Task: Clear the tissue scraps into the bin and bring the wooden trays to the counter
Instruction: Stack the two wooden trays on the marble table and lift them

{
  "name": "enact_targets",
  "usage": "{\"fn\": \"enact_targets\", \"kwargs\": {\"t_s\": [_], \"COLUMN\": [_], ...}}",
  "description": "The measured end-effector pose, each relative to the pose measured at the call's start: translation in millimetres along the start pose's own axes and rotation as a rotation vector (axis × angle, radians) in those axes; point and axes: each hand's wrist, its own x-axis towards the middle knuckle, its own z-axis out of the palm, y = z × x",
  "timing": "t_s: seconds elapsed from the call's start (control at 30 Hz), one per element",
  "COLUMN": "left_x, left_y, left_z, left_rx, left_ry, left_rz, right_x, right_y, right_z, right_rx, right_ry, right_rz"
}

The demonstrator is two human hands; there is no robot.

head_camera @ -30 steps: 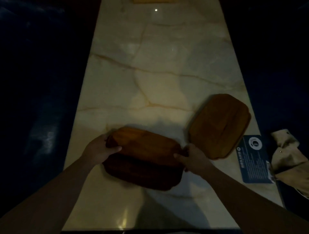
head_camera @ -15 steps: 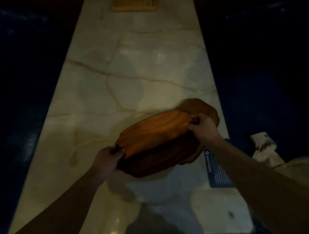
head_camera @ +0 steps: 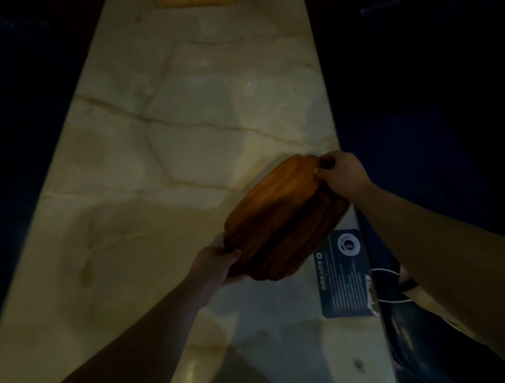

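Observation:
A stack of brown wooden trays (head_camera: 284,216) sits tilted near the right edge of the long marble table (head_camera: 164,164). My left hand (head_camera: 218,263) grips the stack's near left corner. My right hand (head_camera: 340,170) grips its far right corner. Whether the stack rests on the table or is lifted off it I cannot tell. No separate tray lies beside it, and no tissue scraps show in this dim view.
A dark blue printed card (head_camera: 345,273) lies flat at the table's right edge, just beside the stack. A dark seat with something pale on it (head_camera: 426,314) is at the lower right. A wooden object (head_camera: 196,2) sits at the table's far end.
Both hands carried the stacked trays rightward across the table onto the spot where the third tray lay; that tray is no longer seen apart from the stack.

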Motion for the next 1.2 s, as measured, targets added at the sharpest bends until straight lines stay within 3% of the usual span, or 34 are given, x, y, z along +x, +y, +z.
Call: {"fn": "enact_targets", "kwargs": {"t_s": [0.17, 0.33, 0.77, 1.03, 1.2], "left_x": [6.6, 3.7, 1.3, 5.3, 7.4], "left_y": [-3.7, -2.7, -9.0, -10.2, -13.1], "left_z": [6.6, 17.5, 26.7, 30.4, 26.9], "left_rx": [-0.012, 0.13, 0.052, 0.04, 0.118], "left_ry": [-0.013, -0.024, 0.037, 0.109, 0.172], "left_rz": [-0.007, 0.018, 0.018, 0.018, 0.057], "right_x": [15.2, 24.1, 32.2, 29.2, 14.6], "right_y": [4.5, 13.8, 19.3, 30.4, 34.9], "right_z": [-1.0, 0.8, 5.6, 8.4, 7.9], "right_rx": [-0.067, -0.127, -0.219, -0.293, -0.152], "right_ry": [-0.039, -0.065, -0.149, -0.133, -0.137], "right_rz": [-0.044, -0.052, -0.157, -0.042, 0.033]}}
